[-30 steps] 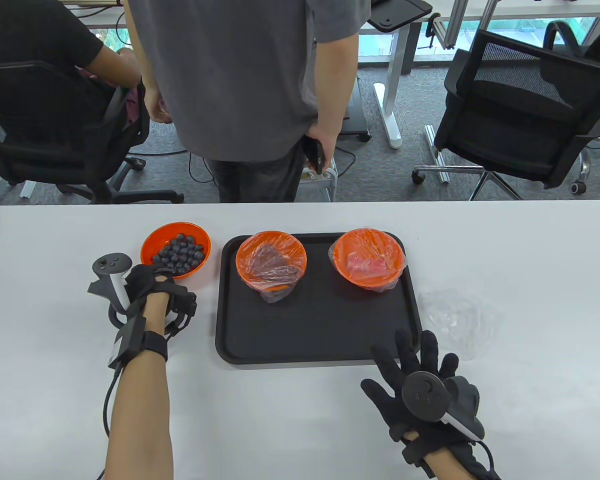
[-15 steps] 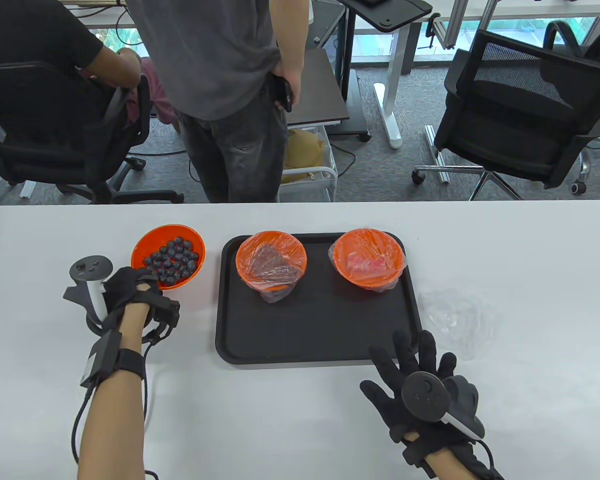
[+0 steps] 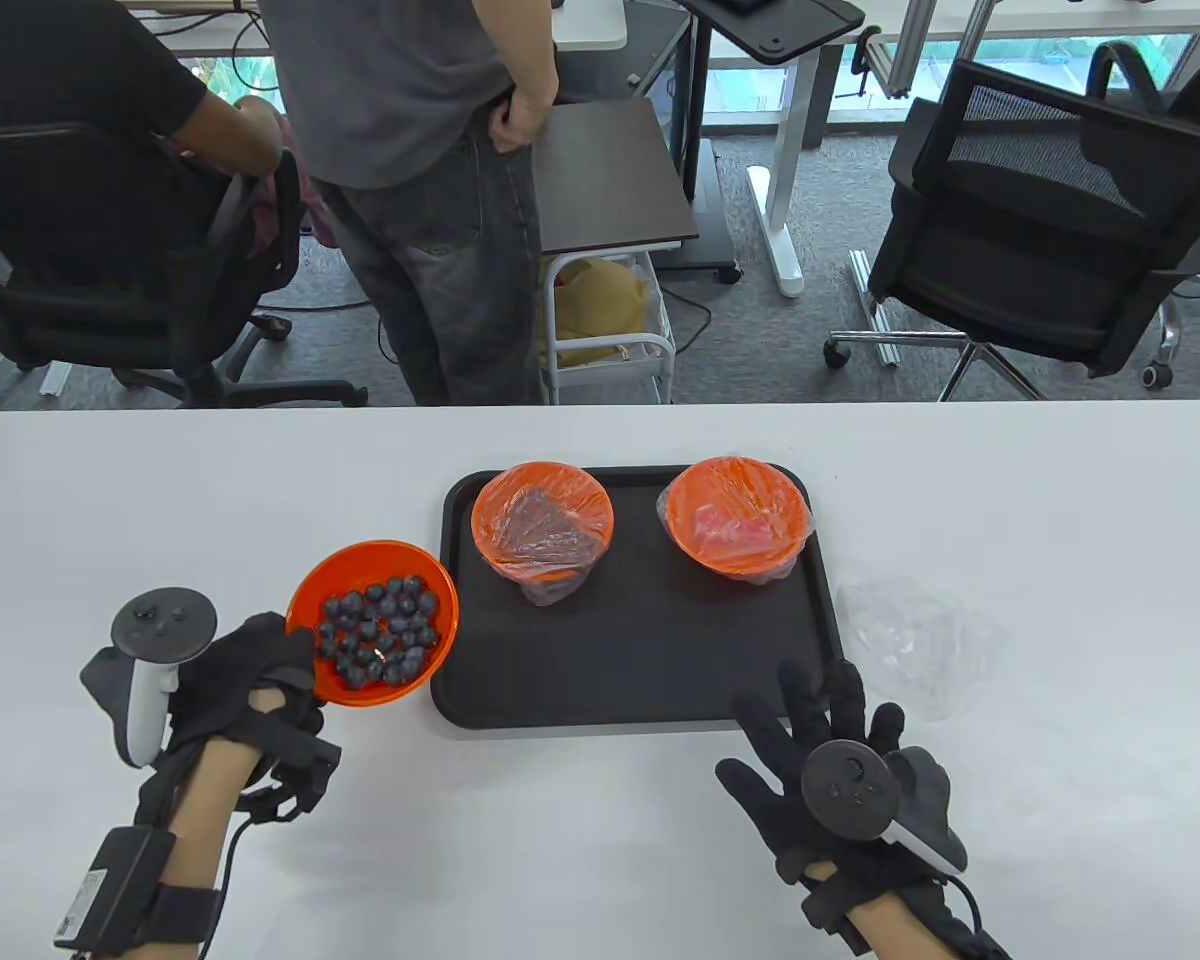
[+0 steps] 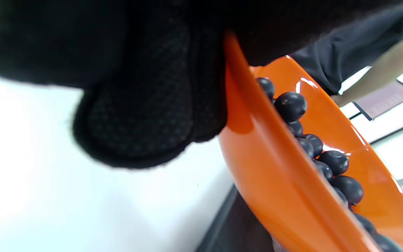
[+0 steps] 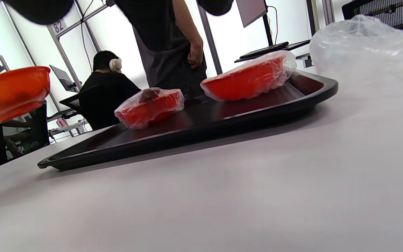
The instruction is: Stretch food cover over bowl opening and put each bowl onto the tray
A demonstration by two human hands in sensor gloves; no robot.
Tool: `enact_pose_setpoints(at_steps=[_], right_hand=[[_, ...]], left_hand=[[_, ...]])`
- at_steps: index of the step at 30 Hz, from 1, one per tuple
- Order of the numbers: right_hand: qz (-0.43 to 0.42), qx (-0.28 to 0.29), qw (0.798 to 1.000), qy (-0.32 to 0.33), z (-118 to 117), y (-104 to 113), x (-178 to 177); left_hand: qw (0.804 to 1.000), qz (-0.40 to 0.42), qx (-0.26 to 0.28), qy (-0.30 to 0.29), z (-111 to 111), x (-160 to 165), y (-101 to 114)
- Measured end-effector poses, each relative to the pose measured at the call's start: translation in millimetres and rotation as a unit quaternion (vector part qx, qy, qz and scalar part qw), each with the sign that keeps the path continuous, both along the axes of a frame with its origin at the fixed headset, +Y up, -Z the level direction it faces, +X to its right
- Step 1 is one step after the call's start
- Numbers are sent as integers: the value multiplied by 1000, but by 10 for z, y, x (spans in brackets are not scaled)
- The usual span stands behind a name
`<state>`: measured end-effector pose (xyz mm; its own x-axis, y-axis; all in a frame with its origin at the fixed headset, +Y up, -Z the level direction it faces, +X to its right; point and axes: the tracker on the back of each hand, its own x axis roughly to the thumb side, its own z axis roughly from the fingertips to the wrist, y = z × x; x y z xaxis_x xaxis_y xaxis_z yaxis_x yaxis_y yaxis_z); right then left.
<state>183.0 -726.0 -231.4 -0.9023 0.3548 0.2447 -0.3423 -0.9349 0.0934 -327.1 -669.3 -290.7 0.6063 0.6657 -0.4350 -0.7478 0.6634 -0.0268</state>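
My left hand (image 3: pixel 260 670) grips the rim of an uncovered orange bowl of blueberries (image 3: pixel 373 623) and holds it lifted off the table, just left of the black tray (image 3: pixel 640 680). In the left wrist view the bowl of blueberries (image 4: pixel 313 154) shows close up under the gloved fingers (image 4: pixel 138 115). Two orange bowls sealed with clear film stand at the tray's far side: one on the left (image 3: pixel 542 520), one on the right (image 3: pixel 736 512). My right hand (image 3: pixel 820 720) lies flat with spread fingers near the tray's front right corner. A loose clear food cover (image 3: pixel 910 630) lies right of the tray.
A standing person (image 3: pixel 420 150) and a seated person (image 3: pixel 90 130) are beyond the table's far edge, with office chairs (image 3: pixel 1040 220) and a small cart (image 3: pixel 610 300). In the right wrist view the tray (image 5: pixel 194 140) and the crumpled cover (image 5: pixel 366 49) fill the near ground.
My left hand has lifted the blueberry bowl from the far left of the table and brought it nearer and rightwards, beside the tray. The right hand stayed put. The standing person stepped back.
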Motion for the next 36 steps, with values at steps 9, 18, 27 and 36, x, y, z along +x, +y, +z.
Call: enact_pose_setpoints(at_steps=[9, 18, 27, 36], right_hand=[[-16, 1, 1000, -8, -15, 9, 60], [-24, 5, 999, -28, -25, 21, 153], [-20, 0, 999, -26, -41, 8, 141], [-17, -5, 999, -27, -39, 2, 144]], left_hand=[[992, -25, -9, -124, 317, 728, -16], [979, -16, -40, -201, 297, 1404, -454], [970, -15, -60, -237, 195, 1796, -722], [964, -28, -67, -254, 137, 2062, -874]])
